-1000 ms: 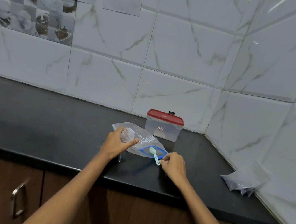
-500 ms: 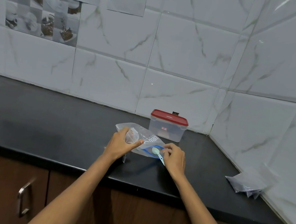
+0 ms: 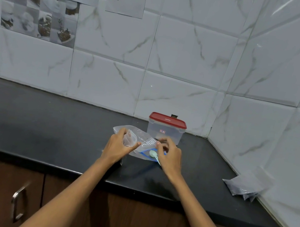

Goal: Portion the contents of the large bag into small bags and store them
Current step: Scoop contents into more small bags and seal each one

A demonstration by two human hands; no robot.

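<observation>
A large clear zip bag with white lettering and a blue strip lies on the black counter. My left hand holds a small clear bag with brownish contents, pinched between thumb and fingers over the large bag's left part. My right hand rests on the large bag's blue mouth end, fingers curled. A pale green spoon lies under that hand, its bowl showing. I cannot tell whether the right hand grips the spoon or the bag.
A clear box with a red lid stands just behind the bags near the wall corner. Filled small bags of dark powder lie against the right wall. Tiled walls close the back and right. Brown cupboard doors with a metal handle sit below.
My right hand has moved up and left from the spoon's handle end onto the large bag's mouth. My left hand still holds the small bag in the same place.
</observation>
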